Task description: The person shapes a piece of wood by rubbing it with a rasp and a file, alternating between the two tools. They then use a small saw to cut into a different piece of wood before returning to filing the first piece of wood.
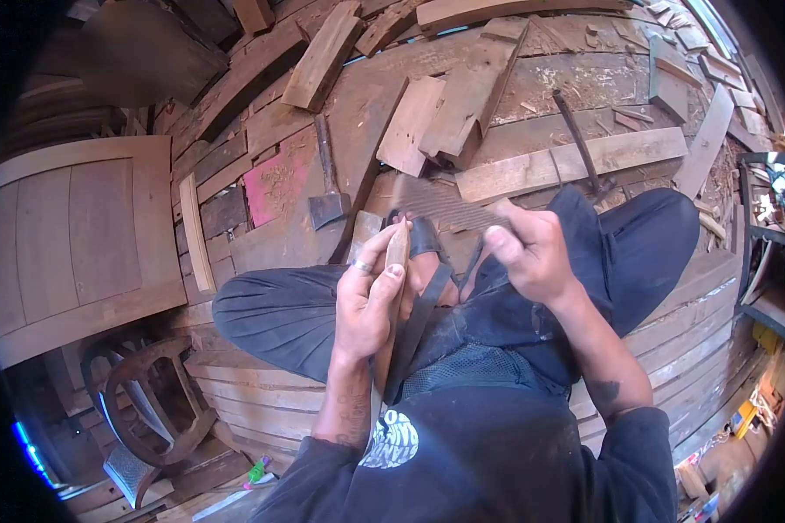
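My left hand (366, 301) is closed around a narrow wooden piece (399, 247) with a pointed upper end, its lower part running down along my wrist towards my lap. In my right hand (532, 254), pinched between thumb and fingers, is a flat brown wood rasp (449, 206) with a ridged surface. The rasp's far end is blurred and lies just above the tip of the wooden piece. Both hands are over my crossed legs, and a sandalled foot (436, 283) shows behind the wood.
A hammer (328, 205) lies ahead on the left, and a dark long-handled tool (576, 139) rests across a board on the right. Wood blocks (475, 96) and shavings cover the plank floor. Left are a panelled door (78, 244) and a curved wooden frame (170, 405).
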The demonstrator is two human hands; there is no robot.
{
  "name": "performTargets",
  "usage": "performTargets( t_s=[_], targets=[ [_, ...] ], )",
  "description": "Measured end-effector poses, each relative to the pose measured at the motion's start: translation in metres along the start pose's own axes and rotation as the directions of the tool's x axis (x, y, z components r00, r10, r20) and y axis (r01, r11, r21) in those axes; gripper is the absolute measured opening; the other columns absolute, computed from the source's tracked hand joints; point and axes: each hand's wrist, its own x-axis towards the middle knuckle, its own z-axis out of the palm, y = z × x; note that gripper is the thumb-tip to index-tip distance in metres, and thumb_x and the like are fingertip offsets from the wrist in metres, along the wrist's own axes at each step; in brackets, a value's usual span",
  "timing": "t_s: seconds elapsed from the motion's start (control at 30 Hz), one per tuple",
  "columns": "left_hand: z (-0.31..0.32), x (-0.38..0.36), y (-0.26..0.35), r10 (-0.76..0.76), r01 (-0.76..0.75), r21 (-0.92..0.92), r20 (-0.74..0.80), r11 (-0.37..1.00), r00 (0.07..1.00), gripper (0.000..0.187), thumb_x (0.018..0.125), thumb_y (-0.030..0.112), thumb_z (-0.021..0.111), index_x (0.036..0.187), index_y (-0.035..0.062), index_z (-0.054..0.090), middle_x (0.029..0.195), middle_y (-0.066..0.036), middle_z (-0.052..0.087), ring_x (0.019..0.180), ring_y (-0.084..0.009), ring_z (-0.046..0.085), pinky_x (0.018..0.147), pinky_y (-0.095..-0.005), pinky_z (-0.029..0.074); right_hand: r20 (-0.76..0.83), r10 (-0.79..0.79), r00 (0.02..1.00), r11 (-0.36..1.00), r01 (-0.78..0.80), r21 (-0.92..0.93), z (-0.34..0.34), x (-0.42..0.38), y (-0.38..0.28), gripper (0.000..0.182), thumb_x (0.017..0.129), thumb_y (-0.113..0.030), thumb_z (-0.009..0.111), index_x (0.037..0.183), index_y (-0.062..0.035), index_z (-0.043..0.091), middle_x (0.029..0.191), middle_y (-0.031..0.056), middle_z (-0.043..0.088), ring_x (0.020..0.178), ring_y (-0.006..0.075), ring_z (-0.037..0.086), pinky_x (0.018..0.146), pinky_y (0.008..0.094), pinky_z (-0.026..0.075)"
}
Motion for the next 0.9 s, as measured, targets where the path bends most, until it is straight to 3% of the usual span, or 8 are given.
performTargets(
  t_s=[0.1, 0.2, 0.33, 0.5, 0.7, 0.77, 0.87, 0.9],
  targets=[
    [-0.002, -0.005, -0.009, -0.031, 0.032, -0.030, 0.032, 0.999, 0.999, 0.039, 0.113, 0.024, 0.048, 0.142, -0.0017, 0.055, 0.076, 0.001, 0.058, 0.056, -0.0048, 0.046, 0.051, -0.0218, 0.035, 0.094, 0.047, 0.994, 0.998, -0.044, -0.038, 0.015, 0.003, -0.018, 0.047, 0.097, -0.040, 0.070, 0.073, -0.0019, 0.058, 0.056, 0.0140, 0.055, 0.053, 0.0324, 0.061, 0.054, 0.0422, 0.048],
    [0.005, -0.003, -0.008, -0.055, 0.055, 0.044, 0.013, 0.998, 0.998, 0.039, 0.116, 0.033, 0.042, 0.128, -0.0010, 0.059, 0.070, 0.004, 0.051, 0.055, -0.0040, 0.041, 0.050, -0.0233, 0.031, 0.093, -0.021, 0.995, 0.995, 0.029, -0.091, 0.032, 0.004, -0.021, 0.045, 0.096, -0.040, 0.070, 0.072, -0.0036, 0.060, 0.060, 0.0161, 0.062, 0.060, 0.0356, 0.069, 0.054, 0.0432, 0.052],
    [0.004, -0.002, -0.004, -0.084, 0.084, -0.005, -0.012, 0.996, 0.996, 0.039, 0.116, 0.036, 0.040, 0.107, 0.0013, 0.057, 0.067, 0.005, 0.044, 0.055, -0.0056, 0.037, 0.050, -0.0263, 0.030, 0.068, 0.018, 0.998, 0.982, -0.005, -0.190, 0.029, -0.010, 0.007, 0.039, 0.094, -0.039, 0.070, 0.075, -0.0064, 0.063, 0.063, 0.0145, 0.063, 0.059, 0.0341, 0.068, 0.054, 0.0432, 0.053],
    [0.021, -0.003, -0.020, -0.060, 0.052, 0.091, 0.092, 0.995, 0.994, 0.042, 0.116, 0.043, 0.038, 0.104, 0.0055, 0.054, 0.070, 0.004, 0.042, 0.056, -0.0050, 0.037, 0.048, -0.0236, 0.029, 0.069, -0.158, 0.985, 0.961, 0.170, -0.220, 0.028, 0.006, -0.018, 0.039, 0.091, -0.043, 0.073, 0.078, -0.0072, 0.066, 0.061, 0.0130, 0.063, 0.058, 0.0325, 0.068, 0.053, 0.0428, 0.052],
    [0.012, 0.002, -0.007, -0.048, 0.047, 0.016, 0.055, 0.999, 0.997, 0.040, 0.116, 0.041, 0.039, 0.104, 0.0050, 0.053, 0.070, 0.003, 0.044, 0.054, -0.0057, 0.038, 0.047, -0.0237, 0.031, 0.072, 0.008, 0.997, 0.964, 0.011, -0.265, 0.015, -0.010, -0.001, 0.041, 0.090, -0.046, 0.075, 0.079, -0.0069, 0.067, 0.060, 0.0131, 0.063, 0.057, 0.0323, 0.068, 0.053, 0.0436, 0.052],
    [0.022, -0.005, -0.010, -0.067, 0.064, 0.053, 0.061, 0.997, 0.996, 0.039, 0.115, 0.032, 0.041, 0.102, 0.0004, 0.059, 0.064, 0.004, 0.046, 0.056, -0.0063, 0.040, 0.052, -0.0270, 0.031, 0.084, -0.132, 0.988, 0.970, 0.146, -0.196, 0.020, -0.005, -0.017, 0.042, 0.091, -0.045, 0.074, 0.078, -0.0060, 0.066, 0.058, 0.0136, 0.061, 0.056, 0.0330, 0.066, 0.053, 0.0439, 0.051],
    [0.010, -0.002, -0.010, 0.020, -0.027, 0.054, 0.122, 0.998, 0.992, 0.036, 0.116, 0.038, 0.040, 0.104, 0.0070, 0.053, 0.069, 0.005, 0.041, 0.051, -0.0053, 0.036, 0.045, -0.0249, 0.030, 0.074, -0.105, 0.992, 0.968, 0.119, -0.221, 0.016, 0.003, -0.017, 0.041, 0.091, -0.044, 0.073, 0.080, -0.0055, 0.066, 0.058, 0.0137, 0.060, 0.056, 0.0331, 0.066, 0.053, 0.0440, 0.050],
    [0.007, -0.005, 0.010, -0.102, 0.103, -0.059, 0.023, 0.993, 0.995, 0.035, 0.116, 0.039, 0.041, 0.103, 0.0076, 0.052, 0.068, 0.006, 0.039, 0.051, -0.0047, 0.035, 0.045, -0.0249, 0.030, 0.053, -0.154, 0.987, 0.953, 0.163, -0.257, 0.012, 0.001, -0.012, 0.041, 0.091, -0.044, 0.072, 0.080, -0.0053, 0.066, 0.058, 0.0139, 0.060, 0.057, 0.0334, 0.066, 0.053, 0.0441, 0.050]
  ],
)
